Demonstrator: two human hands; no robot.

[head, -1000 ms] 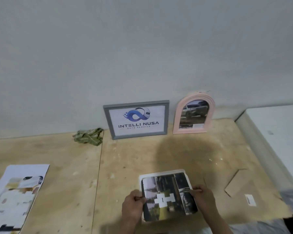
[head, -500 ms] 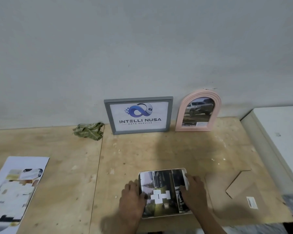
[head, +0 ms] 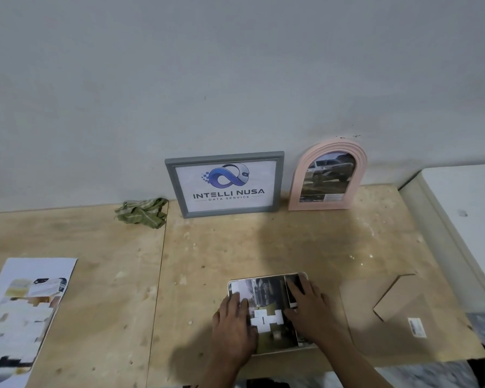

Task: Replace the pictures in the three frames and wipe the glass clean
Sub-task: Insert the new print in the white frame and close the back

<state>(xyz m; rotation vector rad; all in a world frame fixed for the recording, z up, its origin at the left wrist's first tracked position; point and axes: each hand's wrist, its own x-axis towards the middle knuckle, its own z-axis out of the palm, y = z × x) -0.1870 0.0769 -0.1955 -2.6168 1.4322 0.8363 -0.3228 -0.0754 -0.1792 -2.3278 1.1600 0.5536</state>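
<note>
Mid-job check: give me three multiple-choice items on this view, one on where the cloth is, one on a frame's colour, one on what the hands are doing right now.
1. Where does the green cloth lie?
A. Left of the grey frame, near the wall
B. On the cardboard piece
C. Under the right hand

2. What colour is the arched frame?
A. Black
B. Pink
C. Blue

3. What are the left hand and right hand doing?
A. Holding the cloth
B. Lifting the grey frame
C. Pressing flat on the picture in the third frame

Answers:
1 A: the cloth is crumpled on the table beside the grey frame, against the wall.
2 B: its arch is pale pink, leaning on the wall.
3 C: both hands lie with fingers spread on the picture that rests in the third frame, flat on the table.
</note>
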